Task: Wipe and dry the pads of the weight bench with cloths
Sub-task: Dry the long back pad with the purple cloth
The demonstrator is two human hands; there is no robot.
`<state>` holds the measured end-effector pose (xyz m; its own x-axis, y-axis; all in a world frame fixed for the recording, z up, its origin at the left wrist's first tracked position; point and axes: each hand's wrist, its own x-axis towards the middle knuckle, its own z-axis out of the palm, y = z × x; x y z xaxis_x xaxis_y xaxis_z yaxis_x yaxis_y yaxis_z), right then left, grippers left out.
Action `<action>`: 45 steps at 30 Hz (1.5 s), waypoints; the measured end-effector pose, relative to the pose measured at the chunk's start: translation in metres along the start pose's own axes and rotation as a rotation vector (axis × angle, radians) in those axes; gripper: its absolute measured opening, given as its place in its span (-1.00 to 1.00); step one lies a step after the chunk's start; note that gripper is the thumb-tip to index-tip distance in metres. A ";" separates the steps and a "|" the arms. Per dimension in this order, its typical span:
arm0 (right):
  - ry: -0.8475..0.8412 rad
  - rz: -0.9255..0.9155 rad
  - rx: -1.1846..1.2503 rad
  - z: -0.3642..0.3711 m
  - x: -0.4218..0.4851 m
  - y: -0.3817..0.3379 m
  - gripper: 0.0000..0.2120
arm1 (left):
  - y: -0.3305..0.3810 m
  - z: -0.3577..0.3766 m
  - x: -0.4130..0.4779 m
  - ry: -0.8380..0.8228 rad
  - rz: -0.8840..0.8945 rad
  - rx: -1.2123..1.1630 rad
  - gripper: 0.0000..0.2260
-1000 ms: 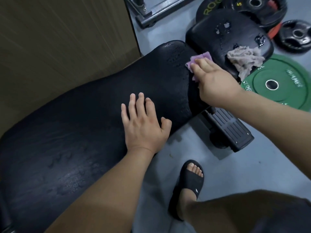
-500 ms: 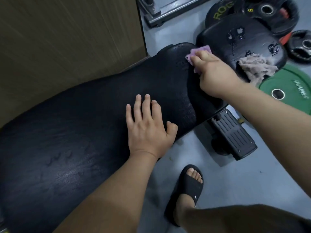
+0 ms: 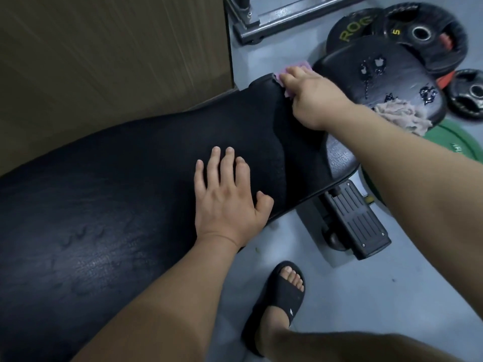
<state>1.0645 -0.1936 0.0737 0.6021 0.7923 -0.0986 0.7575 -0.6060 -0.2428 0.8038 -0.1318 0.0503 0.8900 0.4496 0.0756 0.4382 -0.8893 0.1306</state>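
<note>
Both hands are touching the back pad [image 3: 125,173]: left hand [image 3: 227,205] is lying flat, right hand [image 3: 313,97] seems to be gripping a pink cloth [image 3: 299,66].

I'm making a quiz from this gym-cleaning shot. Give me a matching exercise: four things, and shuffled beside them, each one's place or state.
1 left hand
2 pink cloth
3 beige cloth
4 seat pad

A wet blotches on top
B under the right hand
C flat on the back pad
D crumpled on the seat pad

Pairs: 1-C, 2-B, 3-D, 4-A
</note>
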 end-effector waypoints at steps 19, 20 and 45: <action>-0.034 -0.075 0.065 0.000 -0.001 -0.027 -0.50 | 0.000 0.000 0.001 0.002 -0.005 -0.010 -0.41; -0.030 -0.110 0.053 0.003 -0.010 -0.026 -0.53 | 0.000 0.000 0.001 0.003 -0.006 -0.014 -0.41; 0.026 -0.059 -0.081 0.012 -0.053 -0.032 -0.47 | 0.000 -0.003 0.002 0.002 -0.008 -0.026 -0.42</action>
<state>1.0055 -0.2153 0.0746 0.5614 0.8253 -0.0611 0.8092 -0.5629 -0.1681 0.8052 -0.1310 0.0535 0.8861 0.4573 0.0758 0.4423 -0.8831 0.1567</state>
